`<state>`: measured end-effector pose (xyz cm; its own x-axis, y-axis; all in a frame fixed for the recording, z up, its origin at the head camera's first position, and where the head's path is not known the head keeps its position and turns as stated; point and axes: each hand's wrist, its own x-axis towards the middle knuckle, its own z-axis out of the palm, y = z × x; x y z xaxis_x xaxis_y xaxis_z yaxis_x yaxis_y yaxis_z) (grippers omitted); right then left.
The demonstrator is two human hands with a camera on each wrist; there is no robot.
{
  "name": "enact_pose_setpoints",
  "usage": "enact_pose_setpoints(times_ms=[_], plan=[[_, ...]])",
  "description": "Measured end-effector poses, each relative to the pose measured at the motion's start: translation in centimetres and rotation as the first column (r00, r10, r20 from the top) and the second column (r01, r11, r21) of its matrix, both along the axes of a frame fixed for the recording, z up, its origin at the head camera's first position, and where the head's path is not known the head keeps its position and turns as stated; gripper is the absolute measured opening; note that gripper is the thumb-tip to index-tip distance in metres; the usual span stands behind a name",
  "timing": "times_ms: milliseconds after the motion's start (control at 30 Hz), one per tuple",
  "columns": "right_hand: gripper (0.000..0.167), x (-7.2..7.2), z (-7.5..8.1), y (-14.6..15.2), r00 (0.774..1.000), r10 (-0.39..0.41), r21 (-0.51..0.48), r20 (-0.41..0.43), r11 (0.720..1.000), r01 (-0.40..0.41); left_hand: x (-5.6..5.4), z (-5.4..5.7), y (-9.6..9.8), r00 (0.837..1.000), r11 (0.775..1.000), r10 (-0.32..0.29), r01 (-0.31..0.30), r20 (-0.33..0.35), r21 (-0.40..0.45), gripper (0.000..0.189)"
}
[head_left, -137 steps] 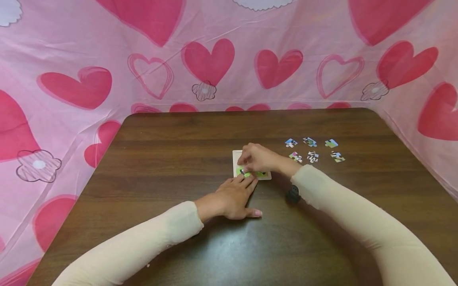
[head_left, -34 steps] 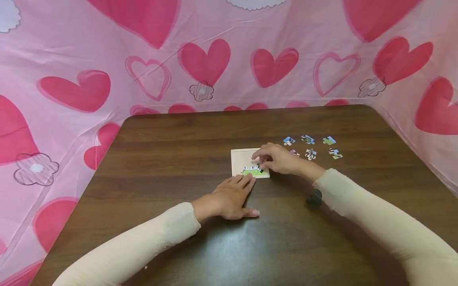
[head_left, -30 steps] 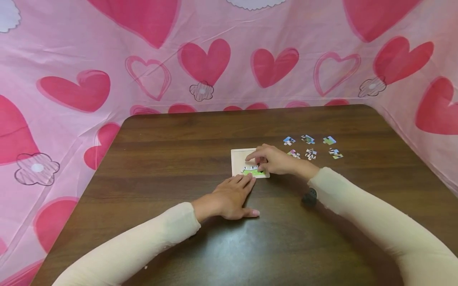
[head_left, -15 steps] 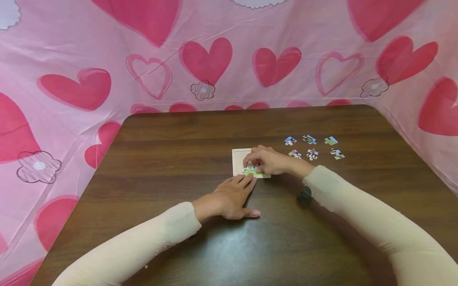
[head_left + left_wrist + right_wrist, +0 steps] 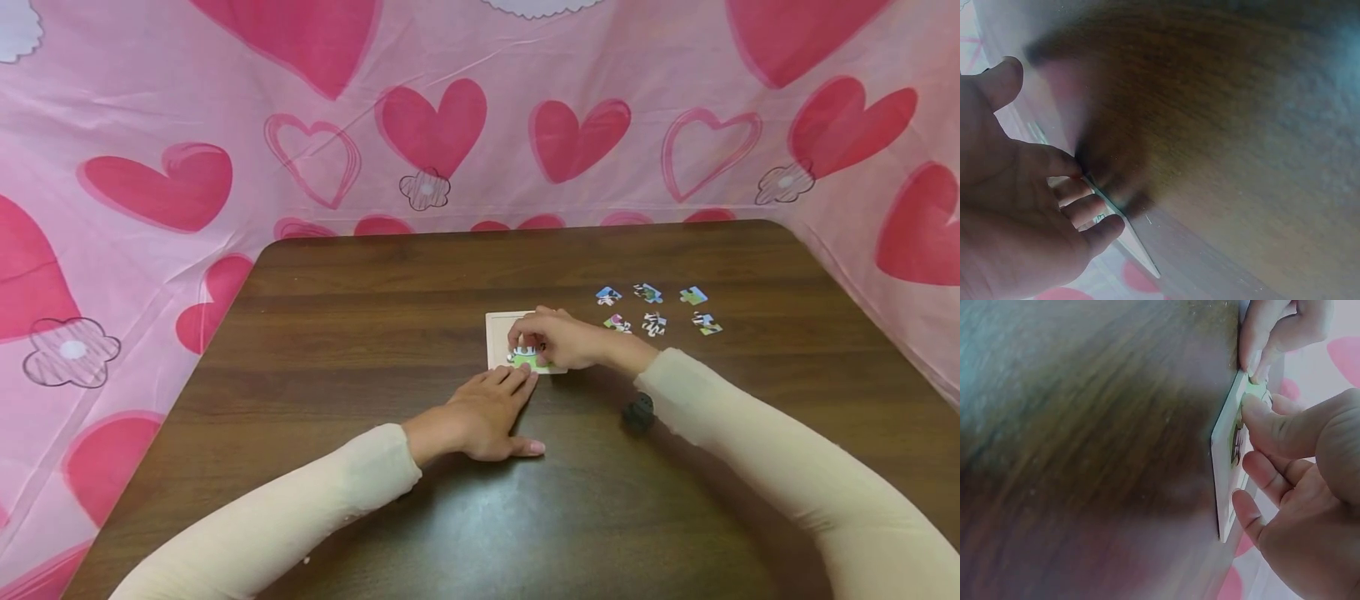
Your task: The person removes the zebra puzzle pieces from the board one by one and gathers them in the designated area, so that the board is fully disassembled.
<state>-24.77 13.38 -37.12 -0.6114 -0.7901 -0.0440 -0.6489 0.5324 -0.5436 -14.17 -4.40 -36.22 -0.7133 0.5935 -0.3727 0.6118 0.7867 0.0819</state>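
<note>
A small pale puzzle tray [image 5: 497, 327] lies flat on the table. Along its near side sits a row of joined jigsaw pieces [image 5: 522, 361] with a green and black-and-white picture. My left hand [image 5: 491, 415] lies palm down with fingers extended, their tips on the tray's near edge [image 5: 1142, 251]. Over the tray, my right hand [image 5: 566, 337] has its thumb and fingers bent down onto the row, and they pinch at a puzzle piece [image 5: 1235, 445] there. The right hand covers the tray's right part, so the exact grip is partly hidden.
Several loose jigsaw pieces [image 5: 654, 324] lie in two rows to the right of the tray, behind the right forearm. A brown wooden table [image 5: 360, 333] carries everything. Pink cloth with hearts [image 5: 435, 125] hangs around its back and sides. A dark round object [image 5: 638, 413] sits at the right wrist.
Since about a second ago my right hand has shifted slightly left and lowered its fingers onto the row. Left hand, tray and loose pieces stay in place.
</note>
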Motion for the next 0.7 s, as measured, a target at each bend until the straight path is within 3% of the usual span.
enact_pose_setpoints(times_ms=[300,500,700], plan=[[0.051,0.2,0.1,0.5,0.996,0.056,0.002,-0.073,0.998,-0.056,0.1,0.1,0.1,1.000,1.000,0.011,-0.011,-0.001,0.006,0.093],[0.043,0.4,0.0,0.8,0.998,0.021,0.000,-0.067,1.000,-0.022,0.1,0.1,0.1,1.000,1.000,0.011,-0.011,0.000,0.011,0.093],[0.036,0.5,-0.1,1.7,0.993,-0.042,-0.054,-0.114,0.998,0.036,0.0,0.0,0.0,1.000,1.000,0.007,-0.007,0.013,0.009,0.093]])
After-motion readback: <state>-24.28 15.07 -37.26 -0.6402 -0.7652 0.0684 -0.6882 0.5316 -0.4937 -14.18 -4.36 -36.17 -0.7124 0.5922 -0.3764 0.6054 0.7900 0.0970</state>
